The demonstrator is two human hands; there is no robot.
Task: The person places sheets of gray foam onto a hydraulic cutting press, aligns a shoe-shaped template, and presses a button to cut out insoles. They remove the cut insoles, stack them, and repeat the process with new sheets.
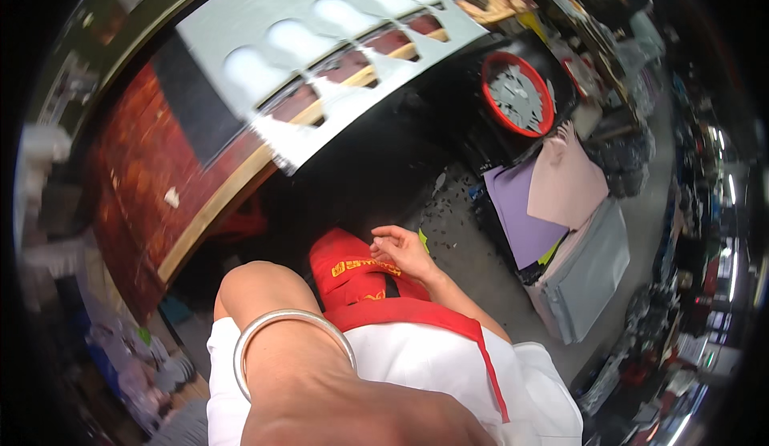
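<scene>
From the head view we are looking down over our own lap, and we are judging that we are between handling steps: our right hand (403,251) is resting on the red apron (352,274) with its fingers loosely curled, pinching nothing, while our left hand (360,414) is filling the lower edge so close to the lens that we cannot tell whether its grip is spread or pressed together; a silver bangle (290,335) is circling that wrist. The apron is lying directly under the right fingertips, touching them, just beyond the bangle. Well beyond the apron, the silver sheet with scalloped cut-outs (320,62) is lying on the tabletop (152,166). Any next move toward that sheet would, in our judgement, call for lifting the right hand and reaching forward.
</scene>
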